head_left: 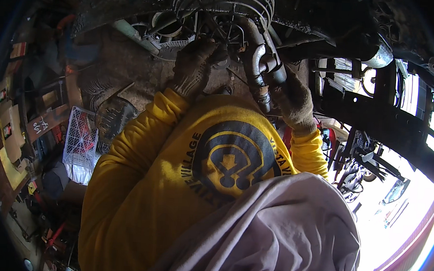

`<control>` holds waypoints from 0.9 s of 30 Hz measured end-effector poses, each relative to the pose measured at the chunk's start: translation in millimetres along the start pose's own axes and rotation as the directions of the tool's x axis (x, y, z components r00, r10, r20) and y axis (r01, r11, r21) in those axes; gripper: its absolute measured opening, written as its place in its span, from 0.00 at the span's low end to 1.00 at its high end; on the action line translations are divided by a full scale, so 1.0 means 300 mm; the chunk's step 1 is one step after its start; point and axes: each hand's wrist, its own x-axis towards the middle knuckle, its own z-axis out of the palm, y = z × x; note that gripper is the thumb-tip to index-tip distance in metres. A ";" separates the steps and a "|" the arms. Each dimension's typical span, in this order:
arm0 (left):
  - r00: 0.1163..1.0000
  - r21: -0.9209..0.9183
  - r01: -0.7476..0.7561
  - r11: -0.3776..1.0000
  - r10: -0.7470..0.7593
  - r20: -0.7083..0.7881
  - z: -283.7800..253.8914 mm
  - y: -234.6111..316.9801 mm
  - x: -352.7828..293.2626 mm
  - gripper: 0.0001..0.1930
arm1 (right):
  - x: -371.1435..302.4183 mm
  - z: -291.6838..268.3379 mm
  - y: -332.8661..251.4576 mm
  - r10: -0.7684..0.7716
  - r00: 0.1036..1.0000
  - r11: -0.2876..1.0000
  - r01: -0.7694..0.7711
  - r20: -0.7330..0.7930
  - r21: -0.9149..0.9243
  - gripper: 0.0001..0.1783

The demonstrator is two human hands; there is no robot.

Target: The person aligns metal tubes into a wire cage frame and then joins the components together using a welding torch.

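Note:
Both my hands are in work gloves, raised under dark, greasy machinery. My left hand [195, 68] is closed near the lower side of a round wire coil [223, 9], its fingertips partly lost in shadow. Whatever it grips there is too dark to name. My right hand [296, 99] wraps around a dark metal cylinder with a long flat bar [272, 46] running up from it. Just left of that cylinder hangs a curved metal pipe [254, 59], its lower end [264, 99] pointing down toward my chest.
A greenish tube [134, 35] slants down at upper left. On the left are a white plastic crate [81, 137] and cardboard boxes [13, 134]. A dark frame beam [375, 114] crosses the right side, with scattered metal parts [355, 174] beyond. Greyish cloth [280, 232] covers the lower middle.

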 end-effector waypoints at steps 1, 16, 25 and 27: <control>1.000 0.009 0.012 1.000 -0.012 -0.002 -0.002 0.000 0.001 0.15 | 0.000 -0.001 -0.003 0.022 1.000 1.000 -0.022 -0.003 -0.022 0.33; 0.792 0.804 -0.574 0.155 0.354 0.497 -0.089 -0.029 0.015 0.16 | 0.018 -0.006 -0.049 0.014 1.000 0.845 -0.004 0.014 -0.534 0.31; 1.000 0.131 -0.020 0.991 0.018 0.019 -0.006 -0.002 0.013 0.14 | 0.005 -0.001 -0.083 0.073 0.996 0.936 -0.088 -0.054 -0.342 0.33; 1.000 -0.008 -0.020 1.000 0.020 -0.001 0.008 0.002 0.005 0.14 | 0.003 -0.004 -0.061 0.073 0.997 0.969 -0.078 -0.033 -0.232 0.33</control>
